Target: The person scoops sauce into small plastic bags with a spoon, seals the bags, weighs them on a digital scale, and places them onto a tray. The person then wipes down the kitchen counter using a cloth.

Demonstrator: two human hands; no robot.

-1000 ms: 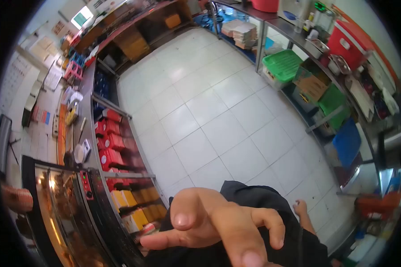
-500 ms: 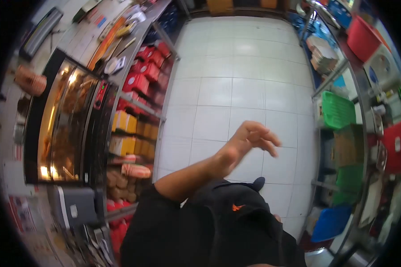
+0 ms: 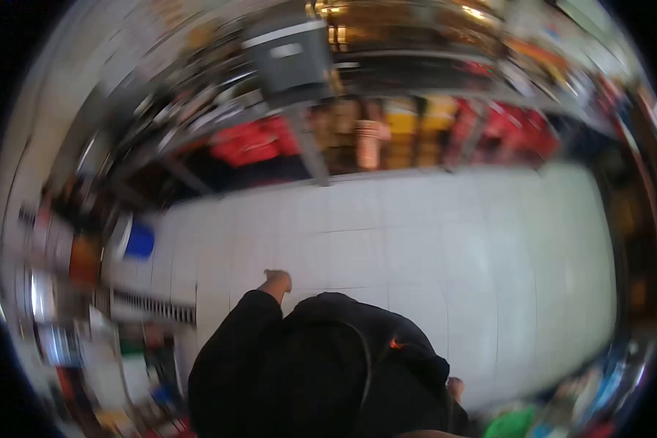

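My left hand [image 3: 277, 279] hangs low in front of my left side, over the white tiled floor [image 3: 343, 255]. It is small and blurred, so its finger pose is unclear; no object shows in it. Close to my right side, only a bit of my right hand [image 3: 456, 387] peeks out past the black clothing [image 3: 321, 372]. Its fingers are hidden. Neither hand touches a shelf or counter.
Ahead runs a metal rack with a grey box [image 3: 288, 62], a lit glass display cabinet [image 3: 416, 29], red packages [image 3: 252, 142], yellow boxes [image 3: 401, 124] and a striped stack [image 3: 371, 142]. A blue-and-white bucket [image 3: 139, 241] and a floor grate [image 3: 153, 306] are at left.
My view has swung left, so the rack that was on the left now lies ahead. My left hand, raised with bent fingers before, is now lower and farther left.
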